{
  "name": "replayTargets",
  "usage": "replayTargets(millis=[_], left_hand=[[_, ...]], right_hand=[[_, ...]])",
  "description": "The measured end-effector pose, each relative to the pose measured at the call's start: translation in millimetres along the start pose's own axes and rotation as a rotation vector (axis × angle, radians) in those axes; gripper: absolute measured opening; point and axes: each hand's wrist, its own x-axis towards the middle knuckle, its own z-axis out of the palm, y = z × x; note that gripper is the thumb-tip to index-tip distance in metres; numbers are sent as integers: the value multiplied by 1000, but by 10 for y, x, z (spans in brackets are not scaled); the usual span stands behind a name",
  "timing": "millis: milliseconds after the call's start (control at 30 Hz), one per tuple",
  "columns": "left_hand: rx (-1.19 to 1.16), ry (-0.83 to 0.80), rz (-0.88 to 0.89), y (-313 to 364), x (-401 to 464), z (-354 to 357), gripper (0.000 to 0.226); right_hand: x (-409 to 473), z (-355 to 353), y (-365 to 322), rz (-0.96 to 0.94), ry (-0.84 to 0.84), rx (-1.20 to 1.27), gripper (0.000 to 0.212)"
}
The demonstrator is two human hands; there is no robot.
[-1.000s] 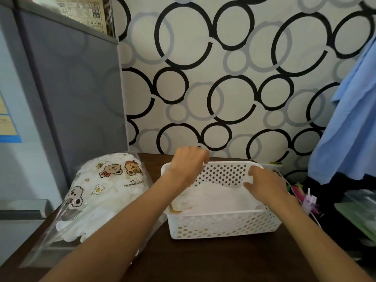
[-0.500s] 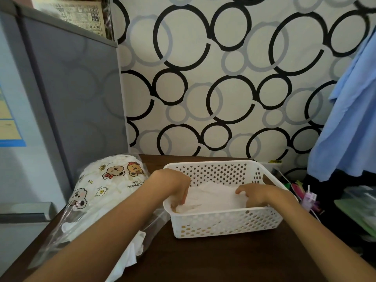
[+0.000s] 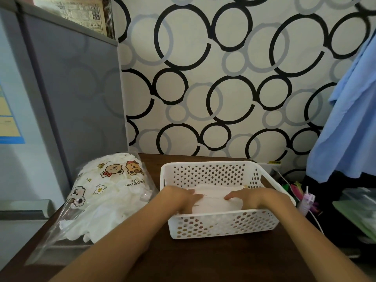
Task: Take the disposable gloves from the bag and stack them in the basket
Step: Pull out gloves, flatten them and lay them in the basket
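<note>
A white perforated basket [image 3: 223, 224] stands on the dark wooden table. Inside it lies a flat stack of white disposable gloves [image 3: 215, 195]. Both hands are down inside the basket and rest flat on that stack: my left hand [image 3: 183, 200] on its left part, my right hand [image 3: 248, 197] on its right part, fingers pointing toward each other. To the left lies a clear plastic bag [image 3: 105, 192] printed with cartoon bears, stuffed with more white gloves, its open mouth toward me.
A grey cabinet [image 3: 71, 98] rises at the left, close behind the bag. The circle-patterned wall sits right behind the basket. A blue cloth [image 3: 350, 119] hangs at the right above a cluttered side area with small pink items [image 3: 305, 200]. The table's bare front [image 3: 203, 261] lies under my forearms.
Both hands came down from the basket's far rim into the basket, laying a glove flat, and now press on the stack closer together.
</note>
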Motion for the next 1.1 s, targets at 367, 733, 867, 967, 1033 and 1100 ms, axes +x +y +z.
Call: replayTargets(millis=[367,733,867,967,1033,1100], left_hand=[[-489,409,126,-411,-968,-263,51],[-477,194,-311,-1254,-1574,361,33],[-603,184,-332,-1325,-1551,414,30],[-697,220,-347,-1325,-1591,405,21],[-684,282,-387,-1280,-1564,382,22],[-671,334,-416,-1227,-1508,367,21]], right_hand=[[-127,-94,-52,-23,174,156,66],[-648,54,-1530,-608,492,33,62],[-425,153,-1763,-515,642,-62,33],[-305,120,-1876,-491,812,-64,34],[-252,108,-1941,-486,888,-66,35],[-280,101,-2001,-495,942,-25,35]])
